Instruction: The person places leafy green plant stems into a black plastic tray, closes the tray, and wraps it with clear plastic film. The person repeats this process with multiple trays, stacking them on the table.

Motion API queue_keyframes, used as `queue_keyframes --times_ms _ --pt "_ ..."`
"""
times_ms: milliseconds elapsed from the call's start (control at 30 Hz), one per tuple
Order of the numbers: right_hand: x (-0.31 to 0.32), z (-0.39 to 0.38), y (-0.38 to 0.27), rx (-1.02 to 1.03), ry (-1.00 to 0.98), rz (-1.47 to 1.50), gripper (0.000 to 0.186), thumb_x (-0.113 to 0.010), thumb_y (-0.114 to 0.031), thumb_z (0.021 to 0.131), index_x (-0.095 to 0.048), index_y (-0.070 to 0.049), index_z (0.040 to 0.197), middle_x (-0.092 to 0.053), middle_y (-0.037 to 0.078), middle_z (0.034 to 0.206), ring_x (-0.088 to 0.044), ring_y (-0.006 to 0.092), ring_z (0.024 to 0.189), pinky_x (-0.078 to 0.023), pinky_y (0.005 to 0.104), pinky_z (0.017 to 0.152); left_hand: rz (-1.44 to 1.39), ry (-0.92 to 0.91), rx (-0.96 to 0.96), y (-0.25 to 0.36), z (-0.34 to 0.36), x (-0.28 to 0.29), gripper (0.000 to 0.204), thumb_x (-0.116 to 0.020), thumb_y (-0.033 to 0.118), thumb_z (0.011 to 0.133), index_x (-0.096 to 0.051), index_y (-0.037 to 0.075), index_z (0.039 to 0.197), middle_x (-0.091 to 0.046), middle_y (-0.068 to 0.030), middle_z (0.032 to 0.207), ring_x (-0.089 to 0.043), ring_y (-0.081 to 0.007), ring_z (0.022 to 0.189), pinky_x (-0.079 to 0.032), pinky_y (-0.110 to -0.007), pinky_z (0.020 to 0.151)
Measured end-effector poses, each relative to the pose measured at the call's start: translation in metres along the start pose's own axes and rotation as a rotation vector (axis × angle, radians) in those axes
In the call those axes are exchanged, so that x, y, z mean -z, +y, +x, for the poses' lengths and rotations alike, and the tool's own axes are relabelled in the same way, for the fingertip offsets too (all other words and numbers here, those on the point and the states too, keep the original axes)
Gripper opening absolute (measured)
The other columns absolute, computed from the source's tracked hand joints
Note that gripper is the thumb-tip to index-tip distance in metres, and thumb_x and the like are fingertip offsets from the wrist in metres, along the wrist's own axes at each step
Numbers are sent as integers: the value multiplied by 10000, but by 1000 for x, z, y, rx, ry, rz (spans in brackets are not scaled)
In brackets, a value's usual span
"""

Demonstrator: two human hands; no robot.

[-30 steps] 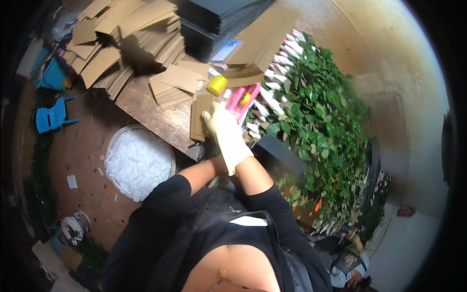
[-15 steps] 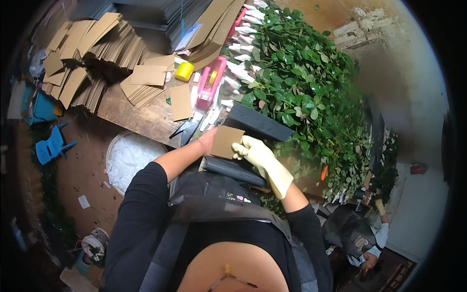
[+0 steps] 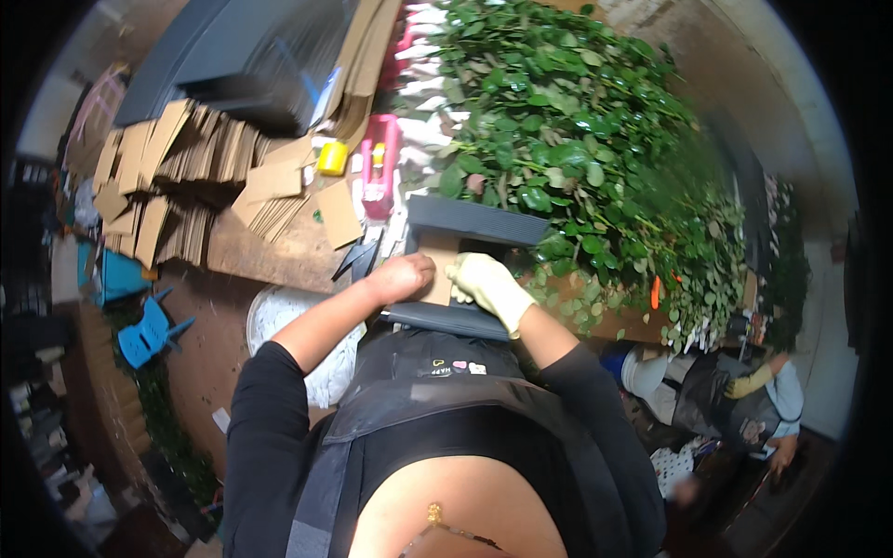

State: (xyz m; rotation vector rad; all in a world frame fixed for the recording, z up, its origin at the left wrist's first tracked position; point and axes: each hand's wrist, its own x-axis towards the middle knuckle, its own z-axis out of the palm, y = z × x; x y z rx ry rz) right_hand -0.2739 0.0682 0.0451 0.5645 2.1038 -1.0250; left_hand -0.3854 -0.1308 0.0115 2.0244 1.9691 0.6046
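Observation:
A brown cardboard piece (image 3: 437, 285) lies between the far wall and near wall of a black corrugated box (image 3: 479, 218). My bare left hand (image 3: 404, 277) is closed at the cardboard's left edge, fingers curled in. Against its right edge is my right hand (image 3: 489, 285), in a pale yellow rubber glove, its fingers bent round the edge. The fingertips of both hands are partly hidden. Just left of the box, scissors (image 3: 357, 260) with dark handles rest on the table. Beyond them stands a pink tape dispenser (image 3: 379, 172), beside a yellow tape roll (image 3: 332, 158).
Leafy rose stems (image 3: 577, 121) with white-wrapped ends pile up at the right. Cardboard stacks (image 3: 177, 177) and black sheets (image 3: 251, 74) fill the far left. A white tub (image 3: 279, 325) and blue chair (image 3: 152, 332) stand below. Another person (image 3: 744, 400) works at the right.
The cardboard piece has gone down between the black box walls. My left hand has come over its left side, fingers curled. The whole view has shifted.

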Motion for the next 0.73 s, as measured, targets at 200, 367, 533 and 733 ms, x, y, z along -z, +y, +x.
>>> queue_keyframes --times_ms 200,367,533,733 --pt "58 -119 -41 347 391 466 305 -578 -293 1026 -724 -30 1077 -710 59 806 -632 118 674 -526 283 692 -146 -27 73 5 5 -4 257 -765 179 775 -683 31 969 -668 -127 1082 -640 -336 1060 -544 -413 914" --pt "178 -76 39 73 1334 -229 332 -514 -115 989 -667 -155 1280 -681 134 1229 -632 298 1170 -503 395 1005 -106 -123 122 8 3 5 458 -826 204 762 -658 19 1146 -625 -139 1253 -596 -345 1179 -513 -412 1004" --pt "199 -58 112 -356 839 -682 390 -778 -263 806 -709 -187 1182 -585 74 1405 -481 263 1364 -312 423 1196 -99 -137 113 9 15 2 501 -841 195 745 -643 14 1168 -616 -132 1261 -591 -347 1166 -511 -409 1005" --pt "214 -117 96 -95 1406 -846 781 -808 -426 776 -492 -189 1449 -536 62 1455 -467 259 1368 -302 464 1205 -98 -158 159 8 6 2 503 -844 200 746 -648 36 1180 -600 -139 1317 -571 -343 1229 -498 -410 1039"
